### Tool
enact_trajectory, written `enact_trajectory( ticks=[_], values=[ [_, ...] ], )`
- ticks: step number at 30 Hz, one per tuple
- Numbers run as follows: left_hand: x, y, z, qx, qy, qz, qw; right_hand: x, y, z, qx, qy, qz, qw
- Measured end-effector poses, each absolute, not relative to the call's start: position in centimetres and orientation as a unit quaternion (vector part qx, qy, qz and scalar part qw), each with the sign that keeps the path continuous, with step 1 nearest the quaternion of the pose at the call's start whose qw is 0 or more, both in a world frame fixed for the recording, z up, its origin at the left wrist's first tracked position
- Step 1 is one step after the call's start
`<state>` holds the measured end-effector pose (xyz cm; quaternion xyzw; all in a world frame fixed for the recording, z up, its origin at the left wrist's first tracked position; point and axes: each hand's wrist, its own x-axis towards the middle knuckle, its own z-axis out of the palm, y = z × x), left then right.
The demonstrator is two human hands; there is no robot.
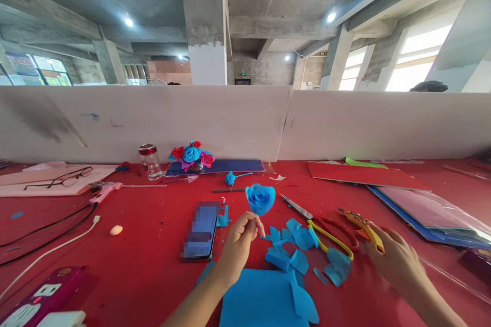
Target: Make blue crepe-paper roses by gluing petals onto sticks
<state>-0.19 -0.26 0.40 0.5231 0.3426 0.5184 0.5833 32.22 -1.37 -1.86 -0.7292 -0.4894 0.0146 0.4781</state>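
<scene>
My left hand (241, 240) is closed in a pinch below a blue paper flower (260, 198), holding it upright above the table. The stem between the fingers is mostly hidden. At the right, my right hand (397, 260) is closed at the handles of yellow-and-orange pliers (360, 225), whose jaws point away to the left. Scissors (297, 206) with a red and a yellow handle lie between my hands. Cut blue paper petals (303, 237) are scattered in front of them, close to a blue paper sheet (257, 299).
A phone (201, 232) lies left of my left hand. Farther back are a small blue flower (230, 178), a paper bouquet (192, 155) and a glass jar (151, 163). A glue gun (105, 192), cables and a power strip (42, 299) occupy the left. Folders (422, 212) lie at right.
</scene>
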Motion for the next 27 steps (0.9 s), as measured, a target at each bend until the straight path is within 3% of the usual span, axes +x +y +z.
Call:
enact_trajectory(
  ticks=[2,5,12,27],
  values=[
    [0.0,-0.1,0.5,0.491,0.304,0.514,0.634,29.3,-1.2,0.2,-0.714,-0.592,-0.082,0.365],
    [-0.1,0.1,0.4,0.422,0.246,0.496,0.718,24.4,-1.1,4.1,-0.595,-0.741,-0.010,0.310],
    [-0.8,0.2,0.4,0.314,0.198,0.424,0.826,17.6,-0.8,9.5,-0.473,-0.786,0.001,0.399],
    [-1.1,0.3,0.2,0.345,0.154,0.380,0.844,17.1,1.0,10.7,-0.494,-0.804,0.104,0.313]
  ],
)
